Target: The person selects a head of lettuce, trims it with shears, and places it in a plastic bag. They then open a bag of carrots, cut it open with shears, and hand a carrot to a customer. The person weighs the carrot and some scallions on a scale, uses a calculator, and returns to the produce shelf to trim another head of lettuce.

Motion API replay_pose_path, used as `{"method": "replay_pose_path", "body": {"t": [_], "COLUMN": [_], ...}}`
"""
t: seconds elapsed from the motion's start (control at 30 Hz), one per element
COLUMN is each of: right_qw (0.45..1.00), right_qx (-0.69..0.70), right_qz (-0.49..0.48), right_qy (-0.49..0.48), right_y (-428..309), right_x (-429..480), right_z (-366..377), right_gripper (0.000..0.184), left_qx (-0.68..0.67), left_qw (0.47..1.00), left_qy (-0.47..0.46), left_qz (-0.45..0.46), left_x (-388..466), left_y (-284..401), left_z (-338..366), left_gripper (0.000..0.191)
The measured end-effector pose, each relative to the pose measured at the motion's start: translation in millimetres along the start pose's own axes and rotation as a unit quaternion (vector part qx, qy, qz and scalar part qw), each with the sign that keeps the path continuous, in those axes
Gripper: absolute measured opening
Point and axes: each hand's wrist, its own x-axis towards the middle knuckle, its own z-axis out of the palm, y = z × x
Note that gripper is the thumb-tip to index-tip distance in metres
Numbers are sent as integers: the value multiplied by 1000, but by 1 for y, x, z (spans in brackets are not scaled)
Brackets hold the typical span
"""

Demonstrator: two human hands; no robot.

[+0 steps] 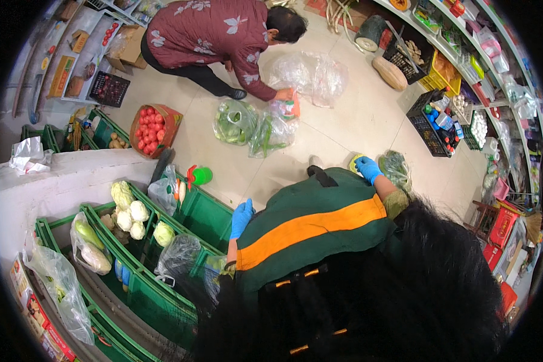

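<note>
My left hand [241,219], in a blue glove, is beside my green apron [298,199] and the end of a green vegetable bin [207,212]. Its fingers lie close together, and whether they hold anything is hidden. My right hand [369,169], also gloved in blue, has its fingers on a small yellow item [355,163] whose kind I cannot make out. Just right of that hand, a plastic bag of green vegetables [395,166] lies on the floor. Ahead lie a bag of leafy greens [236,122] and a bag of long green vegetables [271,133].
Another person [212,40] bends over clear plastic bags [310,74], one hand on a red-and-white packet [286,107]. A tomato box [166,131] and a green bottle with a red trigger [202,175] are at left. Cauliflowers [131,218] fill a bin. Black crates [427,129] and shelves line the right.
</note>
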Motion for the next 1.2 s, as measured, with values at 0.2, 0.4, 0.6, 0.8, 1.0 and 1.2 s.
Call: {"method": "replay_pose_path", "body": {"t": [0.2,0.4,0.6,0.8,1.0,1.2], "right_qw": [999,1000,1000,999,999,998], "right_qx": [0,-24,-21,-32,-37,-52], "right_qz": [38,18,21,21,37,37], "right_qy": [-1,0,-10,-7,-7,-15], "right_y": [-3,2,5,2,-7,-16], "right_x": [-2,0,0,-2,-3,-10], "right_z": [0,1,2,1,1,-1], "right_gripper": [23,25,27,26,26,25], "left_qx": [-37,-107,-69,-63,-77,-70], "left_qw": [996,991,996,996,995,996], "left_qy": [14,9,3,14,-1,-2], "left_qz": [-84,-74,-53,-65,-61,-60], "left_x": [-1,-5,0,2,-1,-1], "left_y": [-1,-6,-8,-9,-6,-12], "left_z": [1,2,0,1,0,-2], "left_gripper": [45,44,44,45,44,44]}}
